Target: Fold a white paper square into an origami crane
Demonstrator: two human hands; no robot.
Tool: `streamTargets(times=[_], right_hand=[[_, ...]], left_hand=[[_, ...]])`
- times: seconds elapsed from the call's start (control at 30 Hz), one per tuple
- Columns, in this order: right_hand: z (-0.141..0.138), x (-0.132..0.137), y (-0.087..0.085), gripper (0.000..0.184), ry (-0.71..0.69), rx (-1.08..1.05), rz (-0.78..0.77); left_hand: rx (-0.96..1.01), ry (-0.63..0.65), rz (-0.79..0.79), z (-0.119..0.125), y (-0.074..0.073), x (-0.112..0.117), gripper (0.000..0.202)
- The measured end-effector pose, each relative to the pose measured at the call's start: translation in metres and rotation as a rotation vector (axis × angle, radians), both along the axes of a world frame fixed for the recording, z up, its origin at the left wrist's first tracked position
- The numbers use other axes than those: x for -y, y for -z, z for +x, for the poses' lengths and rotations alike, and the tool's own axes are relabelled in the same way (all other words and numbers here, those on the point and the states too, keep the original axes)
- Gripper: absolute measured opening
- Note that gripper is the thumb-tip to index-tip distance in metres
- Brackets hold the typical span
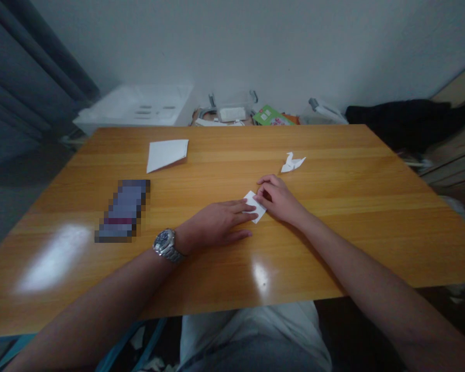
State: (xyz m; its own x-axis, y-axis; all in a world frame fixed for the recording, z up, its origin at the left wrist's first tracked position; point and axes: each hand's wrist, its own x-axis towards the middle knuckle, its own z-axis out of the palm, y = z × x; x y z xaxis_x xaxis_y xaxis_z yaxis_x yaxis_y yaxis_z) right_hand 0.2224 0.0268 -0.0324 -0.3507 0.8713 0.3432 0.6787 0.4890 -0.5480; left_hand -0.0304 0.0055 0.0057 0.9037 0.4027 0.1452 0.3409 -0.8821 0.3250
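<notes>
A small folded square of white paper [258, 211] lies on the wooden table between my two hands, turned so that one corner points toward me. My left hand [227, 221], with a metal watch at the wrist, lies flat with its fingers outstretched, several fingertips resting on the paper's left part. At the paper's right edge, the thumb and index finger of my right hand [278, 198] are curled together in a pinch; its other fingers are bent above. Beyond my right hand stands a white paper bird [293, 163].
The glossy wooden table [201, 279] reflects light near its front edge. A folded white sheet [166, 154] lies at the back left, and a pixelated, phone-shaped object [124, 209] lies nearer. Behind the table are a white plastic tub [139, 103] and a green booklet [270, 115].
</notes>
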Motion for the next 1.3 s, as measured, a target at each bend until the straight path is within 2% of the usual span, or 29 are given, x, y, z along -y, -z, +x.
streamTargets(times=[0.5,0.63,0.77,0.93,1.2,1.3], right_hand=[[0.001,0.002,-0.004,0.016,-0.018,-0.025,-0.016],[0.007,0.006,-0.009,0.012,-0.073,0.016,-0.043],[0.014,0.010,-0.012,0.024,-0.134,0.060,-0.071],[0.014,0.009,-0.011,0.032,-0.141,0.074,-0.073],[0.015,0.008,-0.009,0.030,-0.135,0.075,-0.099],[0.014,0.006,-0.007,0.022,-0.119,0.075,-0.078]], left_hand=[[-0.022,-0.002,-0.050,-0.006,-0.001,0.001,0.048],[0.011,0.017,-0.048,-0.007,0.001,-0.001,0.048],[0.027,0.043,-0.050,-0.007,0.000,0.000,0.047],[0.001,0.051,-0.059,-0.009,0.000,0.000,0.048],[0.013,0.039,-0.067,-0.009,0.002,-0.001,0.050],[-0.005,0.043,-0.066,-0.009,-0.001,-0.001,0.050]])
